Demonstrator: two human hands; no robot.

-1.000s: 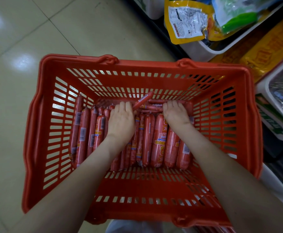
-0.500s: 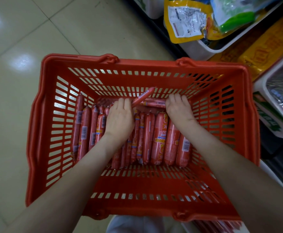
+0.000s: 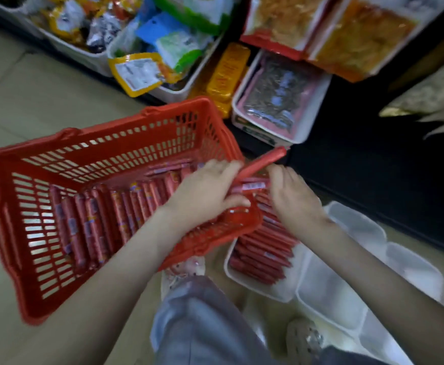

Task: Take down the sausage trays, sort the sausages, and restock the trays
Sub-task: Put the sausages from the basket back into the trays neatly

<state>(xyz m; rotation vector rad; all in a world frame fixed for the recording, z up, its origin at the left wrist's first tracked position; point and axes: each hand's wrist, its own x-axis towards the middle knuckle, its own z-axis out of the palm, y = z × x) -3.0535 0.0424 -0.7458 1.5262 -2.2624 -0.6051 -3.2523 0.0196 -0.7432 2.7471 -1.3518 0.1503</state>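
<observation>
A red plastic basket [image 3: 31, 180] on the floor holds a row of red wrapped sausages [image 3: 94, 222]. Over its right rim both hands hold a small bundle of thin sausages [image 3: 249, 185]; one long sausage [image 3: 263, 163] sticks up and to the right. My left hand [image 3: 205, 191] grips the bundle from the left. My right hand [image 3: 292, 191] holds its right end. Below them a white tray [image 3: 273, 291] lies on the floor, packed with thin red sausages [image 3: 263, 251]. The image is blurred by motion.
More white trays [image 3: 347, 312] lie at the lower right. Low shelf bins hold snack packets [image 3: 141, 72], a yellow pack [image 3: 226, 75] and a tray of dark seeds [image 3: 276, 101]. My knee in grey cloth [image 3: 202, 320] is at the bottom. Tiled floor lies left.
Both hands lifted a bundle of thin sausages out of the basket and carried it right, over the rim above the white tray. The view swung right, so the basket now sits left.
</observation>
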